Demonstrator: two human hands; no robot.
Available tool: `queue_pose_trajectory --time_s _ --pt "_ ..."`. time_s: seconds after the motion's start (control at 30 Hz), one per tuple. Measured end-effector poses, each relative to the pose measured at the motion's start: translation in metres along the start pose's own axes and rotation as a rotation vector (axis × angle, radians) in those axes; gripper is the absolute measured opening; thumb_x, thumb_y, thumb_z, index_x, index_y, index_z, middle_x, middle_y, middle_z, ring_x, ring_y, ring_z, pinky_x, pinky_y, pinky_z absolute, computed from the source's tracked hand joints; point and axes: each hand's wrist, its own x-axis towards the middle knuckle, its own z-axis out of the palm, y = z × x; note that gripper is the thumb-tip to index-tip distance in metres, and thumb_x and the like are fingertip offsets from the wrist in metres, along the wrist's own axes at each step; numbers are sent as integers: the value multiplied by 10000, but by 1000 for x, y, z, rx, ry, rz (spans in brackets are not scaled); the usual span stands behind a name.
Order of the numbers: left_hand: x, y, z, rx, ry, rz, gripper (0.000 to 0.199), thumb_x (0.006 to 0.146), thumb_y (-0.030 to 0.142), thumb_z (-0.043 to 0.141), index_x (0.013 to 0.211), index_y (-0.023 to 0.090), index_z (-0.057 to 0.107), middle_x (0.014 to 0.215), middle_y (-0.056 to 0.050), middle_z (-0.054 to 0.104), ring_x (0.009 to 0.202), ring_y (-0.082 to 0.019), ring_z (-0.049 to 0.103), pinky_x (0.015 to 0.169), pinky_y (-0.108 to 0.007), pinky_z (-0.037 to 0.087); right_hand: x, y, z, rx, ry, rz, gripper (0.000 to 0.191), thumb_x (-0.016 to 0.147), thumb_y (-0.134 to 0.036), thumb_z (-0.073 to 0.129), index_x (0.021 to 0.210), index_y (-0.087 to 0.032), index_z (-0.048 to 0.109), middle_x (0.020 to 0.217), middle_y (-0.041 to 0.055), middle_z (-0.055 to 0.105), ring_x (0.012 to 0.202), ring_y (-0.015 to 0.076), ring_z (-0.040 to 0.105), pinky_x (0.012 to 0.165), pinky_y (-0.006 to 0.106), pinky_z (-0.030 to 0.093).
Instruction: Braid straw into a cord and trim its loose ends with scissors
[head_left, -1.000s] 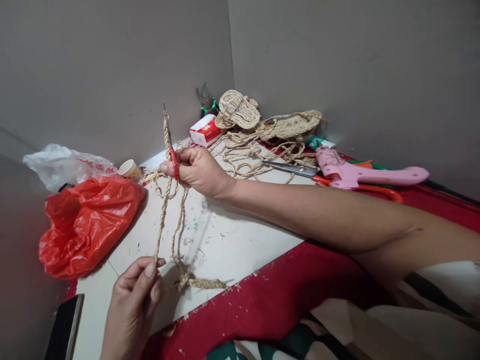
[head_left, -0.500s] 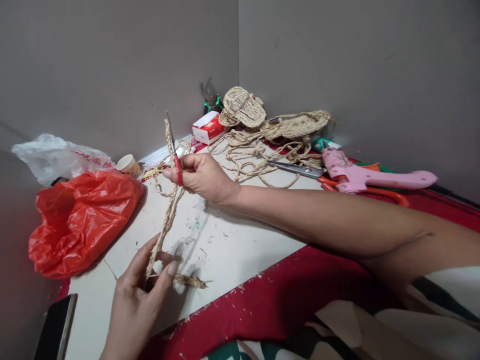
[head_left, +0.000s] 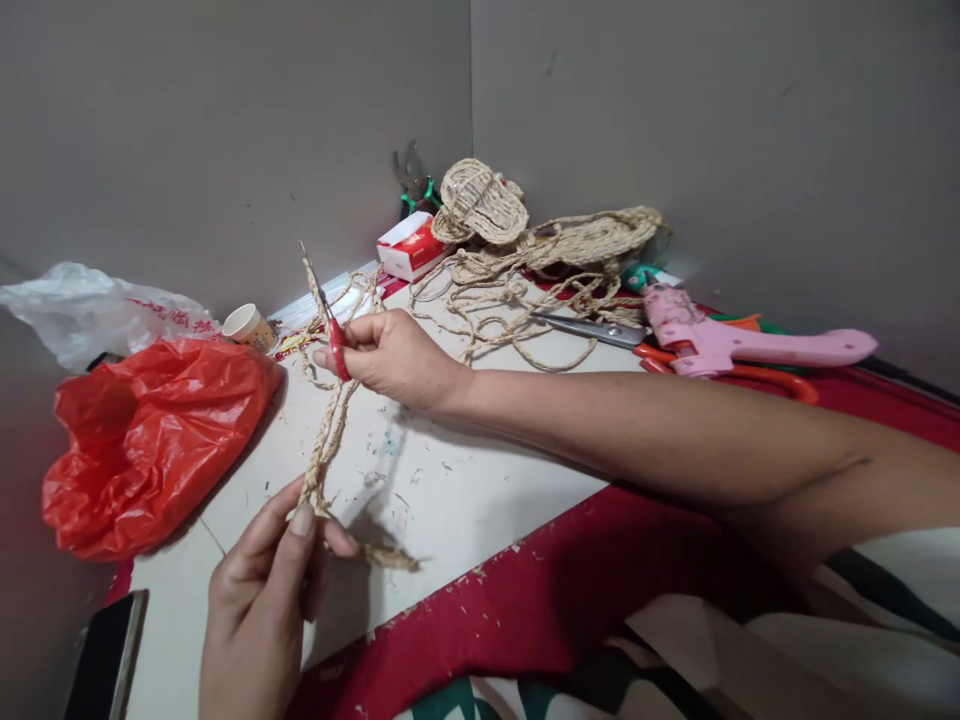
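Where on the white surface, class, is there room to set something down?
The largest patch, dotted with scraps, lies between the held rope, the right forearm and the red cloth. A narrower one separates the phone from the left hand. Beyond the forearm it's crowded: rope coils, long scissors, pink tool.

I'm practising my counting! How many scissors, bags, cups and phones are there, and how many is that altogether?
Scissors: 2 (red-handled pair in the right hand, orange-handled pair)
Bags: 2 (red bag, whitish see-through bag)
Cups: 1 (paper cup)
Phones: 1 (dark phone)
Total: 6
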Motion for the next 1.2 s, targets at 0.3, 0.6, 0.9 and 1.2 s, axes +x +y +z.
queue_pose_trajectory --time_s 0.3,0.6,0.9,1.2 --pt "-1 10 2 -355 -295 -377 267 747 305 745 989 195 759 563 -46 649 303 27 249 374 -138 217 0 13 4 -5 -42 13 349 720 -149 653 490 -149 391 499 -94 319 524 33 252 534 233 217" --pt "0 5 5 -394 -198 -335 309 757 296 750 1057 226 731 613 -42 671 314 31 271 378 -117 222 6 21 -5 -151 -172 40 508 751 -409 696 508 -181 312 512 -89 240 528 50 215 531 263 149" --pt "18 -8 0 -445 -43 -197 328 753 264 750 1073 205 709 678 -39 689 340 20 322 368 -104 216 -27 11 14 6 -357 200 419 692 -462 733 554 -136 509 528 -80 345 538 50 262 529 236 204" --pt "11 -11 8 -393 19 -151 441 735 282 774 1162 205 693 706 -66 721 360 0 351 372 -117 249 -44 13 25 175 -395 301 147 681 -240 703 688 -97 674 622 -17 591 588 71 453 568 213 361"
